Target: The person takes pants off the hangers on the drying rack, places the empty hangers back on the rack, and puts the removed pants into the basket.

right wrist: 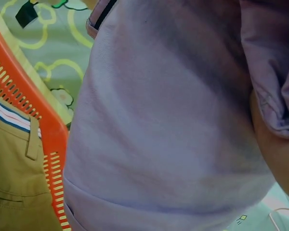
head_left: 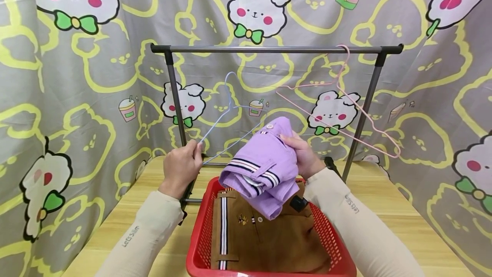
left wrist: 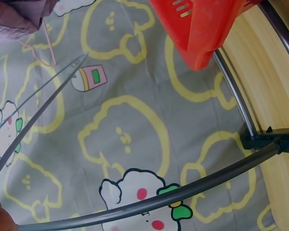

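A thin light-blue clothes hanger [head_left: 230, 107] is held at its left end by my left hand [head_left: 180, 168], its hook pointing up. My right hand [head_left: 305, 155] grips a bunched pair of purple pants [head_left: 276, 153] with a striped waistband and a button, raised above the basket. In the right wrist view the purple cloth [right wrist: 159, 120] fills most of the picture and hides much of the hand. Below, brown pants [head_left: 276, 243] with a striped waistband lie in a red plastic basket [head_left: 196, 247]. The hanger's right end passes behind the purple pants.
A dark metal garment rack [head_left: 246, 49] stands on the wooden table [head_left: 392, 208] behind the basket. From the right part of its bar hangs a pink hanger [head_left: 341, 72]. A patterned grey curtain [head_left: 207, 12] encloses the back and sides.
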Action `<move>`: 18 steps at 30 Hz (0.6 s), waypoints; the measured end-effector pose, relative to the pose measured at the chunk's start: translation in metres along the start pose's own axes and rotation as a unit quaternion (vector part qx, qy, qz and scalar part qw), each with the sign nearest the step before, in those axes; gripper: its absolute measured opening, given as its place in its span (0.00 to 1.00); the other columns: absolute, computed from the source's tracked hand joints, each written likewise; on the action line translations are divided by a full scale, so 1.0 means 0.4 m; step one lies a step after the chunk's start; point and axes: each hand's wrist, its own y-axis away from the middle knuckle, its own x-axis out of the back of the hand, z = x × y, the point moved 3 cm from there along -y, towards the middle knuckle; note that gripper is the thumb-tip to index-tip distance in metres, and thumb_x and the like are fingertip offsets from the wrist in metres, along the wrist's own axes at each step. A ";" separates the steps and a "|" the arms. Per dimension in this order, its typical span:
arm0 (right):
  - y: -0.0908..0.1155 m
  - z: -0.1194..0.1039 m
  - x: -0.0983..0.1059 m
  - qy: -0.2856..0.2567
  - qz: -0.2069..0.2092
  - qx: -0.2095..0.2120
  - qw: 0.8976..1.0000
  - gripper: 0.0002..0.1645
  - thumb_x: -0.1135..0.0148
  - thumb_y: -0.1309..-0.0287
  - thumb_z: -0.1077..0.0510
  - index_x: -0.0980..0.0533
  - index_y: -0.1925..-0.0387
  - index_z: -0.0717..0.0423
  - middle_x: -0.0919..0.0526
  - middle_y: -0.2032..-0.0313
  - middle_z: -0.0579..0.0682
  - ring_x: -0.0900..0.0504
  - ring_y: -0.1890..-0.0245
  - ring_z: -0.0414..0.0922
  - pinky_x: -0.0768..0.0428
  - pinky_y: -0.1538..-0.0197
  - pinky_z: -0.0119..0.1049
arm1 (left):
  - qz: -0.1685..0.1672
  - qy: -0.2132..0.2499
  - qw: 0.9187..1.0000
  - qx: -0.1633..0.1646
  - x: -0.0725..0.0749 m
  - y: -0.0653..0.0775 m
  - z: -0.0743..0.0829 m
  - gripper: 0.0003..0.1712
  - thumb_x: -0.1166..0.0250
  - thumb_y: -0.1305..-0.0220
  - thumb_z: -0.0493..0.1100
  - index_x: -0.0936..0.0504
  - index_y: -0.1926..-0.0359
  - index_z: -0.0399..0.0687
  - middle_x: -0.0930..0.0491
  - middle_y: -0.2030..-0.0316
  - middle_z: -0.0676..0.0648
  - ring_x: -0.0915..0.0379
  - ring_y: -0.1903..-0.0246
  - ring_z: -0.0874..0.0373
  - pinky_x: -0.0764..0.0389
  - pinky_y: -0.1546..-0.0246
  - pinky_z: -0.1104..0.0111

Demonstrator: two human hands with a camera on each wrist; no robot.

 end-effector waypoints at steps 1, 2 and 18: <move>0.000 0.002 -0.001 -0.002 -0.005 -0.003 1.000 0.20 0.31 0.44 0.51 0.30 0.55 0.51 0.20 0.62 0.45 0.20 0.62 0.38 0.23 0.56 0.30 | 0.000 0.001 1.000 0.001 0.001 -0.001 0.000 0.16 0.39 0.36 0.39 0.32 0.79 0.42 0.44 0.92 0.51 0.47 0.94 0.56 0.47 0.92 0.65; 0.000 0.005 -0.002 -0.005 -0.010 -0.006 1.000 0.19 0.32 0.44 0.52 0.30 0.55 0.51 0.19 0.62 0.45 0.20 0.62 0.38 0.23 0.56 0.30 | -0.001 0.002 1.000 0.003 0.001 -0.001 0.000 0.16 0.39 0.36 0.38 0.32 0.79 0.42 0.44 0.92 0.51 0.48 0.94 0.56 0.47 0.92 0.65; 0.006 0.046 -0.030 -0.031 -0.059 -0.042 0.997 0.19 0.34 0.42 0.55 0.32 0.53 0.53 0.19 0.59 0.48 0.19 0.59 0.41 0.21 0.55 0.33 | 0.009 -0.004 1.000 0.013 0.006 -0.012 -0.004 0.13 0.39 0.35 0.39 0.28 0.76 0.39 0.40 0.92 0.49 0.44 0.94 0.54 0.43 0.93 0.63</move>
